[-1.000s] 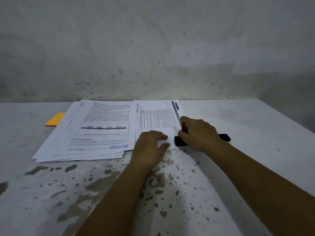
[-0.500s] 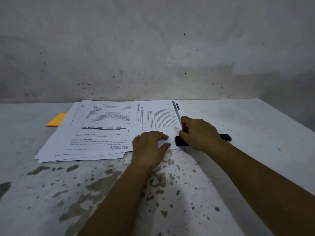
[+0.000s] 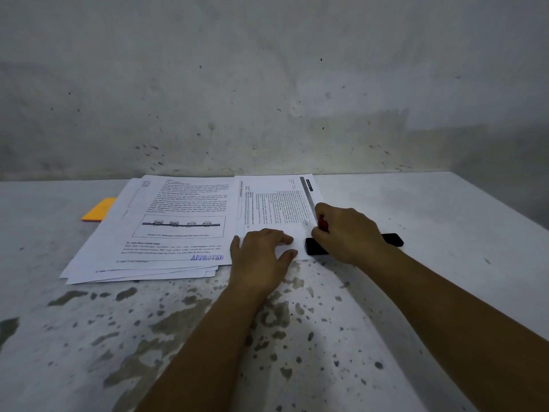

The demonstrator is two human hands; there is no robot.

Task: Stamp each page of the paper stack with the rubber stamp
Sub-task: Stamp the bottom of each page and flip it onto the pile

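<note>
Hands: left point(image 3: 261, 257) flat on unstamped page point(image 3: 276, 209); right point(image 3: 347, 233) gripping red stamp point(image 3: 322, 223) (mostly hidden, orientation unclear).

white pages point(image 3: 166, 221) printed in black text | blue "APPROVED" stamp mark point(image 3: 207, 257) | red stamp handle point(image 3: 323, 224) | black ink pad point(image 3: 393, 239) | orange notepad point(image 3: 99, 209) | grey-white table point(image 3: 416, 292) mottled with dark patches
</note>
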